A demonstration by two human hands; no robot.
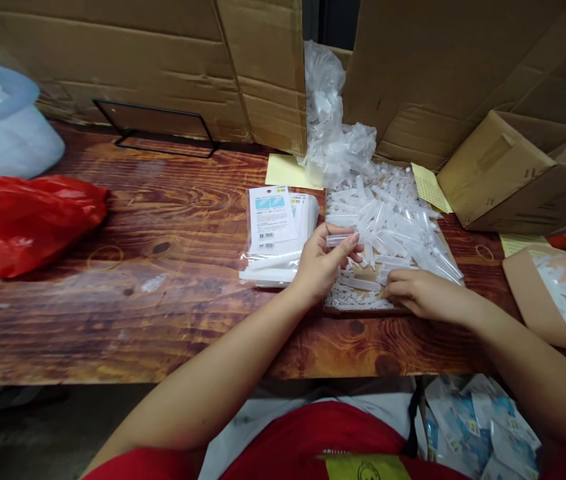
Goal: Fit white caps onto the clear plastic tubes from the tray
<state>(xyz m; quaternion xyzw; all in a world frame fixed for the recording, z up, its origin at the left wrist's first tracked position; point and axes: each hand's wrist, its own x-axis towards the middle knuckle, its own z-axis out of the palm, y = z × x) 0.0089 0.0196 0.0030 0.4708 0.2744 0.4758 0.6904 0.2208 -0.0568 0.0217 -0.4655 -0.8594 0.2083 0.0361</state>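
Note:
My left hand [321, 262] holds a short clear plastic tube [339, 240] between thumb and fingers, above the left side of a shallow cardboard tray [360, 273]. Curled downward, my right hand [420, 293] reaches into the tray's front part; its fingertips are partly hidden, and I cannot make out what they grip. Many translucent plastic pieces [387, 217] lie heaped in the tray, with smaller white bits [355, 297] along its front left. Left of the tray, close to my left wrist, a stack of printed cards in clear bags [273, 223] rests on the table.
A red plastic bag [27, 223] and a pale tub [7, 133] stand at the left. Behind are a black wire stand [163, 137] and crumpled clear plastic [330, 127]. On the right are a cardboard box [507, 173] and a cut carton of white pieces [527, 287].

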